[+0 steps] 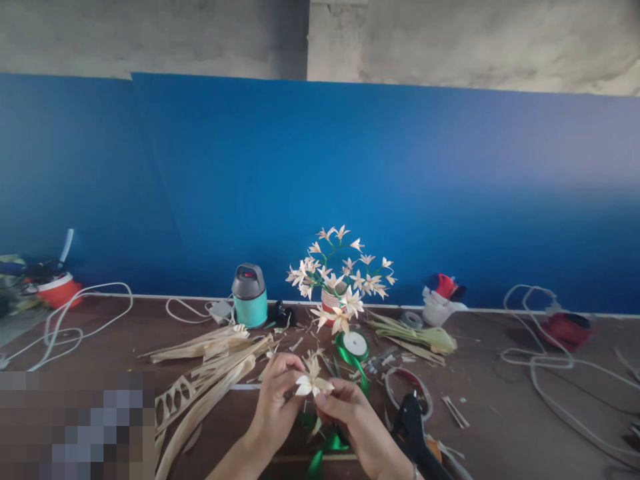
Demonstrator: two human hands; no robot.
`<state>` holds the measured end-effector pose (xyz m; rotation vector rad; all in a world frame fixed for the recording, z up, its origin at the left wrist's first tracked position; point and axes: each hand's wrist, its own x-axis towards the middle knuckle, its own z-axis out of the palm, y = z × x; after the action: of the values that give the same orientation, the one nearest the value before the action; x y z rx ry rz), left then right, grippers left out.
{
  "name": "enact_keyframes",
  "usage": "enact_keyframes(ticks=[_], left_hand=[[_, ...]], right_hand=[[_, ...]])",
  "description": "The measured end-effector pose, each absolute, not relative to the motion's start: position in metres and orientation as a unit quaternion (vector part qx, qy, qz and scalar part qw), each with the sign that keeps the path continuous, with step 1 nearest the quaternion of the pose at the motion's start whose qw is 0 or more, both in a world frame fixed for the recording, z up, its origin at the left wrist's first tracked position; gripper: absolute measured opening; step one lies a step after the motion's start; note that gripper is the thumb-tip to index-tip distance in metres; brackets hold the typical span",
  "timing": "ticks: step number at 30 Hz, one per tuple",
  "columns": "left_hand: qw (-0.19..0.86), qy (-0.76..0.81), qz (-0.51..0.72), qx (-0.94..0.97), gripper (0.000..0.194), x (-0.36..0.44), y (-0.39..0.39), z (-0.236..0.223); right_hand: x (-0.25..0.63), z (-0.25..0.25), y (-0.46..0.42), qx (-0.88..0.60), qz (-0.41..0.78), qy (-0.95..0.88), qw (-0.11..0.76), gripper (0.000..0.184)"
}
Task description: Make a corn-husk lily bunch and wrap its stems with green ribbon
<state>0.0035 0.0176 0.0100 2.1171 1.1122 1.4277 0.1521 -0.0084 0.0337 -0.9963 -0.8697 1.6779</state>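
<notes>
Between my two hands, low in the middle of the head view, is a cream husk flower (313, 385) with pointed petals. My left hand (281, 395) has its fingers curled at the flower's left side, thumb and fingertips against the petals. My right hand (350, 408) pinches the flower at its lower right, thumb by the base. Green ribbon (334, 441) hangs and lies below the hands, coming from a white ribbon spool (355, 344). Beside my right wrist is a black glue gun (414, 427). The fingertips behind the petals are hidden.
Several husk flowers on green stems stand in a red-and-white pot (330, 301). Dry husk strips (215, 360) spread to the left, greener husks (420, 333) to the right. A teal jug (251, 307), a ring of tape (412, 320) and white cables (537, 360) lie around. A blue panel (240, 187) rises behind.
</notes>
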Motion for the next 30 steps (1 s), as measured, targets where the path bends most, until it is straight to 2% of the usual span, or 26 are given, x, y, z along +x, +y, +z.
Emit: enact_keyframes(ticks=[7,10,18,23,27,30], left_hand=[[0.168,0.390,0.482,0.766,0.020,-0.003,0.020,0.010],[0.161,0.381,0.454,0.789,0.018,-0.004,0.021,0.012],[0.156,0.334,0.406,0.836,0.018,0.001,0.018,0.016],[0.156,0.334,0.399,0.840,0.018,0.001,0.017,0.018],[0.163,0.335,0.404,0.836,0.017,0.001,0.016,0.019],[0.166,0.345,0.413,0.826,0.021,0.000,0.017,0.018]], right_hand=[[0.163,0.035,-0.004,-0.399,0.682,-0.378,0.482,0.016],[0.170,0.041,-0.003,-0.407,0.644,-0.389,0.519,0.020],[0.171,0.051,-0.004,-0.424,0.624,-0.439,0.488,0.022],[0.171,0.037,-0.001,-0.453,0.663,-0.380,0.460,0.017],[0.168,0.028,0.000,-0.427,0.734,-0.319,0.420,0.018],[0.169,0.029,0.000,-0.417,0.746,-0.314,0.414,0.018]])
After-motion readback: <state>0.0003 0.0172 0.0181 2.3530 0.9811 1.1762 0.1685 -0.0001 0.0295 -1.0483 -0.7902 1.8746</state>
